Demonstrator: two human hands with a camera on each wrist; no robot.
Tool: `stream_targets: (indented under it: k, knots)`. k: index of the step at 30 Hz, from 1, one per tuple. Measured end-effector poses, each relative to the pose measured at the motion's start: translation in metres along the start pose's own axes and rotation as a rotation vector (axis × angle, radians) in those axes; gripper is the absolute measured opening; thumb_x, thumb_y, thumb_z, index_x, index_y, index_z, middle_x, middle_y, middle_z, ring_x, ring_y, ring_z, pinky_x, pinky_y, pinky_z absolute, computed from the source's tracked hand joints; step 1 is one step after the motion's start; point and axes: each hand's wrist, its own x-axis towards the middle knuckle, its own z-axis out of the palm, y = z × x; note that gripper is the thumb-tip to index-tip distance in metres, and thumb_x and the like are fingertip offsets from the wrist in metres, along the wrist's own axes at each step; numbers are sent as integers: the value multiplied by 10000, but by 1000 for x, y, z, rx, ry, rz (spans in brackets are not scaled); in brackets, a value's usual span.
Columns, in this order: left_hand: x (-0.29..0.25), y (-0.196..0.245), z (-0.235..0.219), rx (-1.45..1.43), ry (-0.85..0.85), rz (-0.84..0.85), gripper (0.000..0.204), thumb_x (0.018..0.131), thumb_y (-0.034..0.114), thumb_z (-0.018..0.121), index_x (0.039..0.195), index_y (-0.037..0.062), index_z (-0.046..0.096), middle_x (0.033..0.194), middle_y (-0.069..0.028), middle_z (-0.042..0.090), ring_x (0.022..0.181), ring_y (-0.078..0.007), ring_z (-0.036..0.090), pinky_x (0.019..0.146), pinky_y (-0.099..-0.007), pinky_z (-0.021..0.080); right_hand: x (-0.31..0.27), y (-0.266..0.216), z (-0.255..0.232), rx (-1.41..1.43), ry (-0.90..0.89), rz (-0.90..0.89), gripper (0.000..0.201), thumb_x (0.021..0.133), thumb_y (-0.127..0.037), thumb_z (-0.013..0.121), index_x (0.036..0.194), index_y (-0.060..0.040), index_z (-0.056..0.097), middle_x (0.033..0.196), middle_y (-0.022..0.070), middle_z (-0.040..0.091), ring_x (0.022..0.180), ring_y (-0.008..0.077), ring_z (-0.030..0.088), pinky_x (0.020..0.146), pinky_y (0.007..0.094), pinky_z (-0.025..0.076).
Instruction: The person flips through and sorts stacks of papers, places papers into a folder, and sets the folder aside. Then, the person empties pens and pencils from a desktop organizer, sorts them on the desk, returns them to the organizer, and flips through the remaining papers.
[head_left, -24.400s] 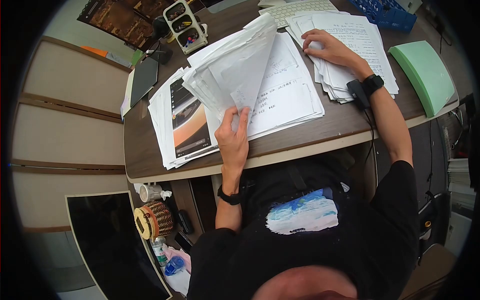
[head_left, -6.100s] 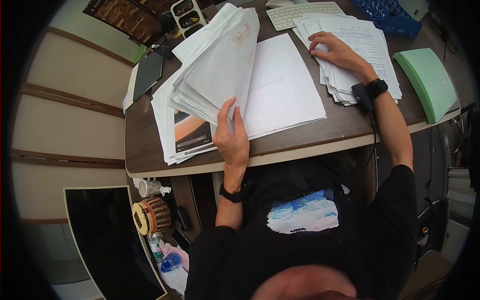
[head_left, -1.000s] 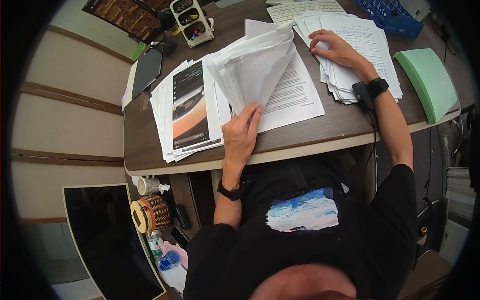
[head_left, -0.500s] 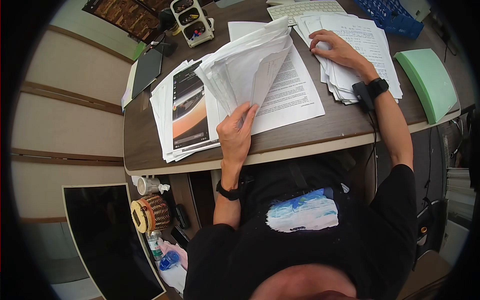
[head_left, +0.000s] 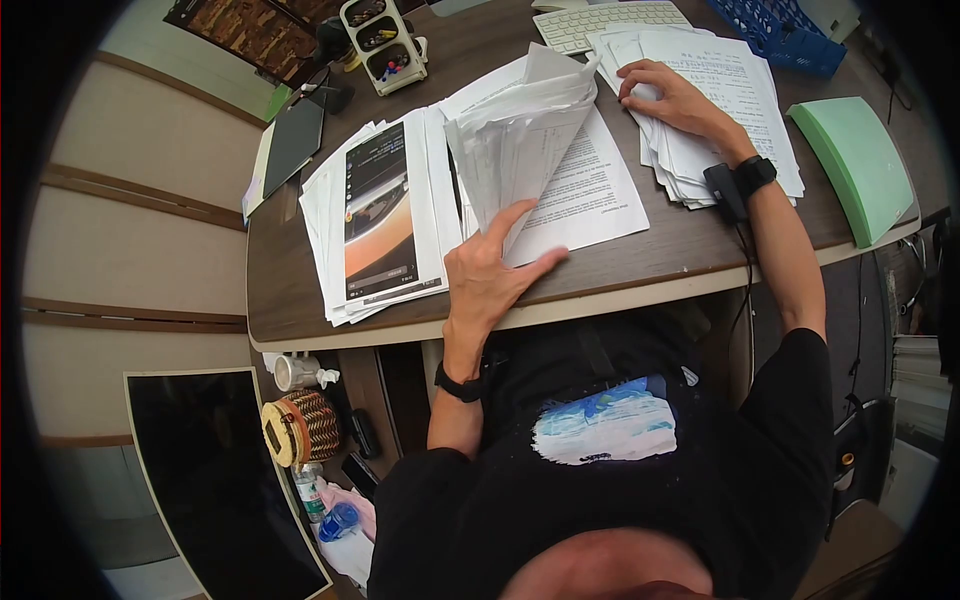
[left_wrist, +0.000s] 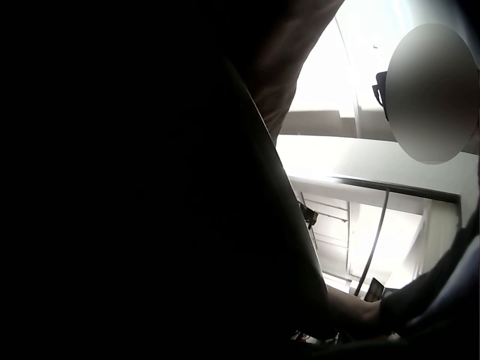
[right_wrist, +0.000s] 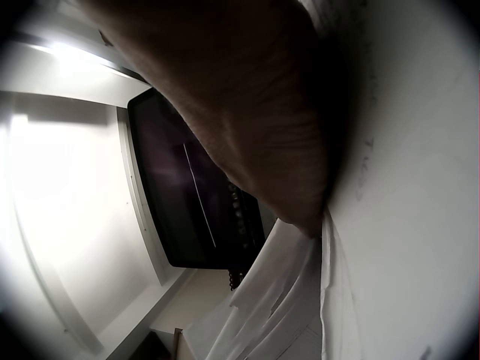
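In the head view a bundle of thin white sheets (head_left: 515, 150) stands raised and bent over a printed page (head_left: 598, 195). The left hand (head_left: 485, 275) is at the bundle's lower edge, its index finger against the sheets and its thumb spread away to the right; its other fingers are partly hidden. On the right stack of printed papers (head_left: 715, 70) rests the right hand (head_left: 675, 100), fingers loosely bent. The right wrist view shows that hand (right_wrist: 232, 97) dark against paper (right_wrist: 412, 172). Mostly blackness fills the left wrist view, with no fingers discernible.
Left of the bundle lie papers with a dark-and-orange picture (head_left: 380, 225). Behind are a pen tray (head_left: 385, 45) and a white keyboard (head_left: 610, 25). A blue basket (head_left: 780, 35) and a green block (head_left: 855, 165) stand at the right. A cable hangs from the right wrist's device (head_left: 725, 193).
The left thumb has left the sheets and spread to the right, where it pinched them before. The raised bundle has shifted right and shows a different fold. The right hand stays in place.
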Motion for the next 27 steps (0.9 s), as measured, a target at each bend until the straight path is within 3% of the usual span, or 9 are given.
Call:
stream_targets:
  k: [4,7,13,16,19,21,27]
  knots:
    - [0,-2,4,8,5,26,663,762,369,1001,1319,133,731,1135,-126,824,914,-295,816,810,-366,636,-1,1,1,-7,0,1,203,1046,-317,731,1108,-125,758,1513,63,605,1461,275,517,1251,419,391]
    - [0,-6,7,-22,32,3,631,776,359,994,1302,130,732,1119,-124,825,903,-298,818,795,-350,639,0,1,0,-8,-6,12,211,1044,-326,733,1113,-127,758,1515,64,605,1468,279,510,1250,423,389]
    - [0,-5,8,-9,55,7,513,835,271,954,1289,145,750,983,-124,822,704,-261,764,677,-338,591,0,1,-1,-19,-6,-5,221,1042,-338,735,1117,-132,758,1518,64,605,1469,277,508,1246,424,391]
    - [1,-5,7,13,108,98,420,876,197,911,1267,142,768,922,-137,806,645,-240,727,642,-341,562,2,2,-1,-22,-15,-13,220,1044,-339,730,1115,-133,757,1515,59,609,1461,278,515,1241,425,395]
    - [0,-9,11,-39,114,104,327,931,147,862,1242,104,769,928,-170,795,652,-266,722,650,-346,561,1,1,-2,21,-27,-14,222,1048,-342,725,1114,-133,755,1511,55,613,1455,280,520,1233,424,403]
    - [0,-10,14,-88,194,26,232,992,138,801,1216,98,760,842,-181,758,663,-334,715,625,-401,547,0,-1,-1,-21,-1,-10,220,1046,-341,728,1113,-133,755,1506,54,616,1454,281,522,1232,424,406]
    - [0,-9,8,-141,256,-109,191,1041,124,754,1208,35,725,847,-231,740,699,-373,727,656,-403,555,1,-1,-4,34,-37,-6,218,1040,-336,734,1106,-130,757,1498,58,619,1456,280,519,1234,419,404]
